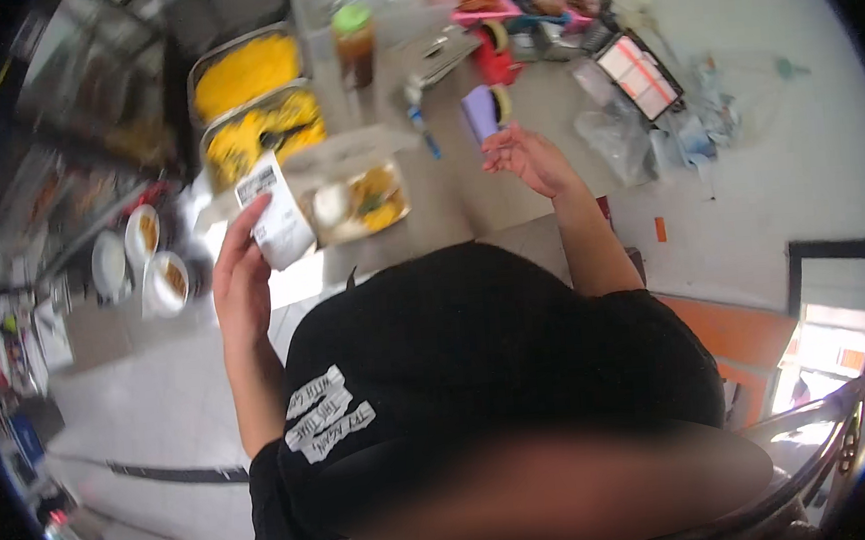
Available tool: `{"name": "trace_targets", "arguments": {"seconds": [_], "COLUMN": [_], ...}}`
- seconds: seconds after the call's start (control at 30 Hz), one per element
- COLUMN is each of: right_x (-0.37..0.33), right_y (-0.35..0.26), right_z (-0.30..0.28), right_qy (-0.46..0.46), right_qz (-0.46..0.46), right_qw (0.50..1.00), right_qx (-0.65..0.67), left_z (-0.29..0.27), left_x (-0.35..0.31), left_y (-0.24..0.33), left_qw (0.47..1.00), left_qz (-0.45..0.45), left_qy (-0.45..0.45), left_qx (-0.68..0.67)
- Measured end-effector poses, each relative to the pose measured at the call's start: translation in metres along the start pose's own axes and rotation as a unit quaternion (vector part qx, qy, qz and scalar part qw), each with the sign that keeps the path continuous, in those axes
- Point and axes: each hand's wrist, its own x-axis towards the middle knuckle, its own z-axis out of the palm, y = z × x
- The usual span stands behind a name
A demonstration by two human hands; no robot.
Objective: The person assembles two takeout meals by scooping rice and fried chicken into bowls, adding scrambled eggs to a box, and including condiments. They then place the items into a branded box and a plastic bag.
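i'm pinching a white slip (276, 213) in my left hand (242, 273), tilting it up to face me — probably to check it against the open food box (352, 200) just beside it on the counter (449, 214). my right hand (530, 158) is hovering empty, fingers loosely spread, past the box and near the purple tape roll (487, 111).

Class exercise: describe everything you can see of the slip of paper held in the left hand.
The slip of paper is a small white rectangle with dark printing near its top, thin like a receipt or label. It stands nearly upright, slightly tilted, pinched at its lower left edge by the left hand. It is held up in front of an open food container of rice and yellow food, overlapping that container's left side. The print is too blurred to read.
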Motion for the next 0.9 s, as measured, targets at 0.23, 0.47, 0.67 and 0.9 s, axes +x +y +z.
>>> {"name": "trace_targets", "arguments": {"seconds": [0.23,0.47,0.67,0.9], "right_x": [0.072,0.261,0.336,0.356], "right_y": [-0.125,-0.18,-0.196,-0.174], "right_z": [-0.222,-0.425,-0.437,-0.471], "right_qy": [0.291,0.272,0.143,0.229], "right_qz": [-0.167,-0.181,0.002,0.006], "right_qw": [0.942,0.75,0.563,0.594], "right_qx": [-0.008,-0.575,-0.814,-0.771], "left_z": [0.144,0.247,0.251,0.251], "left_x": [0.114,0.186,0.185,0.182], "left_y": [-0.049,-0.058,-0.07,-0.091], "left_qw": [0.99,0.972,0.972,0.961], "left_qz": [-0.111,-0.174,-0.16,-0.194], "left_qy": [-0.008,0.01,0.087,0.159], "left_qx": [0.09,0.159,0.151,0.113]}}
